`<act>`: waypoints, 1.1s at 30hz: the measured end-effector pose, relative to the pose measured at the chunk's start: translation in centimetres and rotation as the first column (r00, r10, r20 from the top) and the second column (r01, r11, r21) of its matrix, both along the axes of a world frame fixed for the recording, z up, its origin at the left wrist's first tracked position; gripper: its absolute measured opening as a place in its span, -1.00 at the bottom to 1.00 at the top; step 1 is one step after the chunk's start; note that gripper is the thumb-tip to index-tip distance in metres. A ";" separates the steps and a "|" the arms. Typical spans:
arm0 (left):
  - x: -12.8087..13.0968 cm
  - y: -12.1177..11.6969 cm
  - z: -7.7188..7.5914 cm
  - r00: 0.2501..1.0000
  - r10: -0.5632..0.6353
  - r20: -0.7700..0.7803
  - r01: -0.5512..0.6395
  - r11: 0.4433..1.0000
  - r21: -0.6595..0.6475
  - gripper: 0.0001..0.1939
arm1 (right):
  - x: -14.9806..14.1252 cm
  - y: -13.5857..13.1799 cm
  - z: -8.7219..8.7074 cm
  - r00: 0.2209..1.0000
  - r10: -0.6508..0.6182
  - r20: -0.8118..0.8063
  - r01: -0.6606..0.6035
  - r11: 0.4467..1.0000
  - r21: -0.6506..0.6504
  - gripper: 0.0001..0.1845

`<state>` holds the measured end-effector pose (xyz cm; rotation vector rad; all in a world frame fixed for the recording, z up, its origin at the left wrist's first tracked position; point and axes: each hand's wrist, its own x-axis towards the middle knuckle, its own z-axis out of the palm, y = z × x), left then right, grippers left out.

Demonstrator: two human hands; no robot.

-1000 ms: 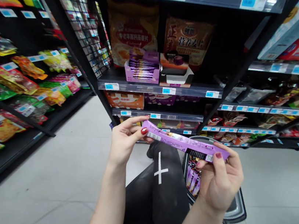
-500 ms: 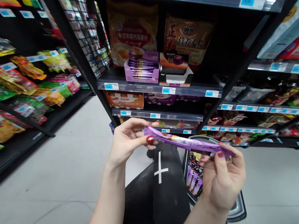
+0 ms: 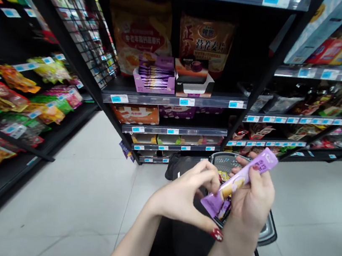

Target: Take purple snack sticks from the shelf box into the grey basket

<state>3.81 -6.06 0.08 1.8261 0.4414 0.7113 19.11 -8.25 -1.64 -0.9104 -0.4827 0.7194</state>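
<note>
Over basket, purple sachet in right hand

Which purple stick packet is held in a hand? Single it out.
The purple stick packet held slantwise in the right hand, lower end by the left hand; other such packets sit in the purple display box or the basket.

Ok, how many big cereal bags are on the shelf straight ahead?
2: a yellow-orange cereal bag behind the purple display box, and a brown cereal bag to its right, behind the dark display box. More may be hidden behind them.
</note>
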 end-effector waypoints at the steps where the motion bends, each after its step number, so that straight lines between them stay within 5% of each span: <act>1: 0.1 0.0 -0.2 0.999 -0.019 -0.037 0.013 0.991 -0.133 -0.49 | 0.0 -0.1 0.1 1.000 0.020 0.021 -0.020 1.000 -0.012 -0.69; 3: 0.5 0.2 -0.7 0.994 -0.042 -0.099 0.007 0.943 -0.331 -0.46 | -0.2 -0.2 0.1 0.995 0.083 0.056 -0.081 0.996 -0.041 -0.66; 8: 1.9 0.5 -2.1 0.986 -0.128 -0.106 0.048 0.830 -0.556 -0.84 | -0.4 -0.3 -0.3 0.969 0.198 0.147 -0.183 0.977 -0.107 -0.68; 12: 2.4 0.8 -2.3 0.997 0.063 -0.040 -0.073 0.751 -0.657 -0.84 | 0.1 -0.4 -0.8 0.846 0.472 0.247 -0.406 0.871 -0.275 -0.68; 19: 2.7 1.0 -2.2 0.973 0.223 -0.054 -0.209 0.761 -0.614 -0.84 | 0.0 -0.2 -0.6 0.815 0.528 0.240 -0.462 0.841 -0.279 -0.62; 25: 2.1 1.0 -1.7 0.987 0.148 -0.068 -0.160 0.789 -0.593 -0.89 | -0.1 -0.4 -0.8 0.825 0.558 0.096 -0.521 0.814 -0.256 -0.62; 28: 1.9 1.1 -1.3 0.986 0.164 -0.030 -0.149 0.786 -0.600 -0.81 | -0.5 0.3 -1.2 0.875 0.484 0.001 -0.476 0.861 -0.176 -0.66; 30: 2.0 1.1 -1.3 0.969 0.247 0.011 -0.200 0.807 -0.556 -0.75 | -1.0 1.1 -1.5 0.916 0.393 -0.083 -0.399 0.913 -0.086 -0.70; 33: 2.2 1.1 -1.4 0.858 0.509 0.060 -0.444 0.796 -0.411 -0.75 | -2.3 2.4 -2.1 0.920 0.319 -0.228 -0.317 0.947 0.046 -0.75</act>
